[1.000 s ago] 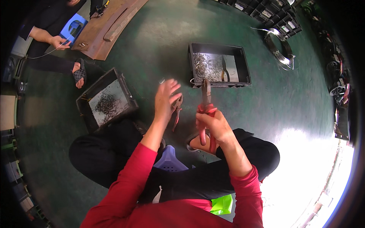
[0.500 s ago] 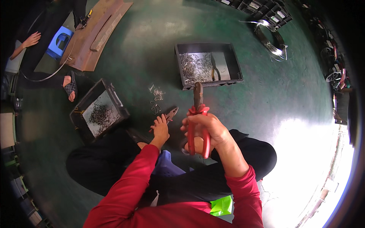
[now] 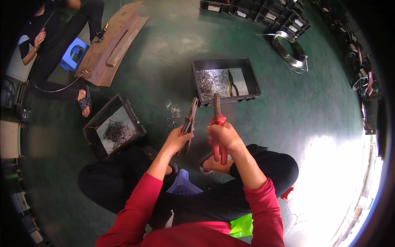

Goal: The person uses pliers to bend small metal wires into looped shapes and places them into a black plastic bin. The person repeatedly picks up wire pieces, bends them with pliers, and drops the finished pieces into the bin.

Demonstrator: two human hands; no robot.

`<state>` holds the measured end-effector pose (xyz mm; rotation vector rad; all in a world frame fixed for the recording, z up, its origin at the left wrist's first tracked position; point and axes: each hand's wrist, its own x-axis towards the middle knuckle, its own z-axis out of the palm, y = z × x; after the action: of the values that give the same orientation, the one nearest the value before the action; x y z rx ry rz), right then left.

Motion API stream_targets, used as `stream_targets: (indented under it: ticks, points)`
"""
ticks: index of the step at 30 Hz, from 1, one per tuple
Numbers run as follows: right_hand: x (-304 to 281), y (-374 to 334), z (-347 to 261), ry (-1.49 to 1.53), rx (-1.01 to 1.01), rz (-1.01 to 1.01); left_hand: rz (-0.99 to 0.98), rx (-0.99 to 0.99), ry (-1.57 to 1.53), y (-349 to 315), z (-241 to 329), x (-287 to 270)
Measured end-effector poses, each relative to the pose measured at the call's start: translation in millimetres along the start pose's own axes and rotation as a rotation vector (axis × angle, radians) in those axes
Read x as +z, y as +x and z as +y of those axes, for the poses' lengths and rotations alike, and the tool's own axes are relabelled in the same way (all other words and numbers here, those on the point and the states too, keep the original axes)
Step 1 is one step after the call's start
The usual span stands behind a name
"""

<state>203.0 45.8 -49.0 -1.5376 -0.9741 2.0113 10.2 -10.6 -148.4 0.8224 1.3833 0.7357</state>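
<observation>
My left hand is closed round the handles of dark-jawed pliers, held up with the tip pointing away from me. Beside it, my right hand grips red-handled pliers, their jaws also pointing away. A short gap separates the two tools. Whether anything small sits in either pair of jaws, I cannot make out. Bent wire pieces lie on the floor just left of the left pliers. Beyond the hands stands a black crate with wire hooks and another pair of pliers inside.
A second black crate with dark wire hooks stands at left. At upper left, another person is by a blue stool and a brown board. Upper right holds a wire coil and stacked black crates. A purple stool is below me.
My left hand has raised its pliers from a low slant to nearly upright, alongside the right pair. My right hand has wrapped further round the red handles. The view has shifted slightly.
</observation>
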Motion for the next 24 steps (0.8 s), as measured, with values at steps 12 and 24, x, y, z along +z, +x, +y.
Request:
stream_targets:
  ticks: [12, 24]
  points:
    - [2, 4, 4, -0.199, -0.044, 0.065, 0.086, 0.047, 0.142, -46, 60, 13]
    - [2, 7, 5, -0.214, -0.049, 0.065, 0.088, 0.126, 0.118, -49, 61, 18]
